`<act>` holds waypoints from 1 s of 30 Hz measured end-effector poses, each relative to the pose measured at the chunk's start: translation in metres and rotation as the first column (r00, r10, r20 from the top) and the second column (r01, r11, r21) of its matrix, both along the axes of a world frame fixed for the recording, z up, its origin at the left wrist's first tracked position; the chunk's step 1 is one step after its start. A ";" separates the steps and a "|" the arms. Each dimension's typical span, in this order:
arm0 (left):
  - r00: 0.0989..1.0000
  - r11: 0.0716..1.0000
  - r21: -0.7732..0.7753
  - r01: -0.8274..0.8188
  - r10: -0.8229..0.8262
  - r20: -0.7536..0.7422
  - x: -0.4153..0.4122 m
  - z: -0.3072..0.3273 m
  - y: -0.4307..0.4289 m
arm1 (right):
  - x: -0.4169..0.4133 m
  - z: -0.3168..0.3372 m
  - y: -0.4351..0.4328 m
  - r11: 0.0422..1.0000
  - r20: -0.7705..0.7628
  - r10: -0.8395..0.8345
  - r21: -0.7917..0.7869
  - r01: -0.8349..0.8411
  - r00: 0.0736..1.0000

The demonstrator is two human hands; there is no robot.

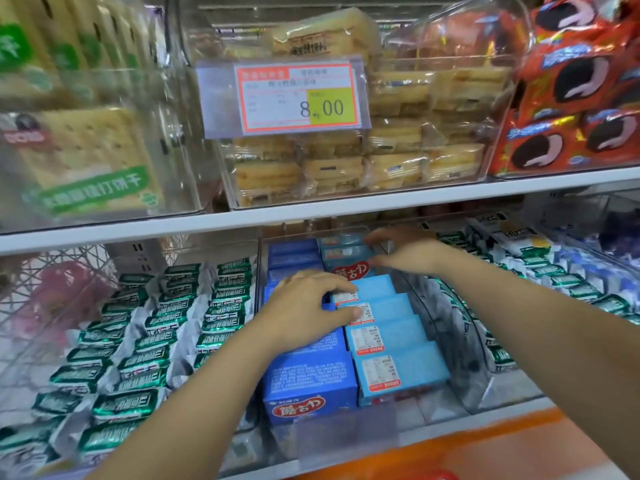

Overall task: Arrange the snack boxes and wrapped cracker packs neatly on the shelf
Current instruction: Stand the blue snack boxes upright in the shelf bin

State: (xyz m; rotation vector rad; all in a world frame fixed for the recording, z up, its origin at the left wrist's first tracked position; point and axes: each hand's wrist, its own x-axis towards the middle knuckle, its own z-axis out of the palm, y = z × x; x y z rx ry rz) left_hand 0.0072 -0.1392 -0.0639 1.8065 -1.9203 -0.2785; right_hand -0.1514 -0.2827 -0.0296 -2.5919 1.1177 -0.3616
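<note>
1. Left hand (304,306), centre of the clear bin (479,386), pinches the light-blue boxes (391,344).
2. Right hand (405,252), at 12 o'clock, grips the tilted logo box (349,268).
3. Dark-blue boxes (311,375) touch them at 9 o'clock, and open room lies at 3 o'clock.
4. Wrapped cracker packs (138,341) flank the bin.

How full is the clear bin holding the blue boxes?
Mostly full: dark blue boxes and light blue boxes fill the clear bin in two rows from front to back; the right hand partly hides the far end.
</note>
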 end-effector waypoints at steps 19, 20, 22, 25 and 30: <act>0.991 0.998 0.058 -0.022 0.014 0.137 -0.008 0.010 0.008 | -0.031 -0.002 0.050 0.999 0.701 -0.038 0.033 0.021 0.712; 0.989 0.997 0.070 -0.029 0.019 0.145 -0.009 0.011 0.009 | -0.038 -0.003 0.061 0.999 0.741 -0.047 0.042 0.023 0.670; 0.989 0.997 0.059 -0.043 0.034 0.144 -0.011 0.016 0.014 | -0.050 -0.003 0.084 1.000 0.766 -0.025 0.017 0.019 0.642; 0.989 0.998 0.005 -0.068 0.067 0.130 -0.018 0.025 0.032 | -0.063 -0.001 0.111 0.996 0.739 0.034 -0.076 0.034 0.673; 0.985 0.979 -0.117 -0.168 0.172 0.019 -0.038 0.041 0.090 | -0.081 0.015 0.159 0.973 0.625 0.104 -0.227 0.052 0.773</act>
